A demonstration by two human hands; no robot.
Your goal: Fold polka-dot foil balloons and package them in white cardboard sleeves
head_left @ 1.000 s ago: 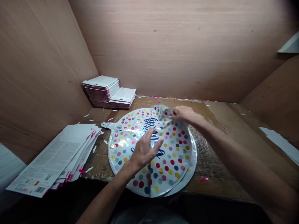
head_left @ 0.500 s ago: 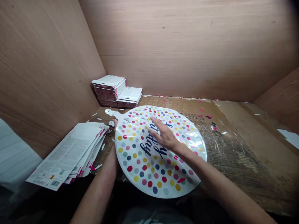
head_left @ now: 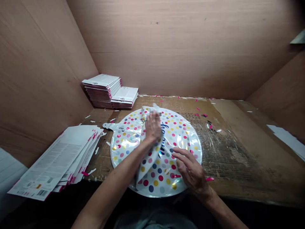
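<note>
A flat round foil balloon (head_left: 166, 173), white with coloured dots and dark blue lettering, lies in front of me. A flap (head_left: 149, 162) of dotted foil is folded over from the left to its middle, covering part of the writing. My left hand (head_left: 153, 125) presses on this flap, fingers stretched and slightly blurred. A pale tip shows just beyond them. Dotted foil with a tail (head_left: 108, 126) also lies flat left of the fold. Over the lower right part, my right hand (head_left: 192, 170) is open, fingers loosely bent, holding nothing.
Printed white card sleeves (head_left: 54, 156) lie fanned at the left front. Two stacks of similar packs (head_left: 102, 92) stand in the back left corner. Pink and white scraps (head_left: 197, 108) litter the cardboard-covered table (head_left: 228, 165). Wooden panels (head_left: 166, 47) enclose it; white paper (head_left: 287, 140) lies at the right.
My left hand has come from the balloon's left edge to its middle, bringing the foil over into a fold. My right hand has moved from the lettering toward the lower right.
</note>
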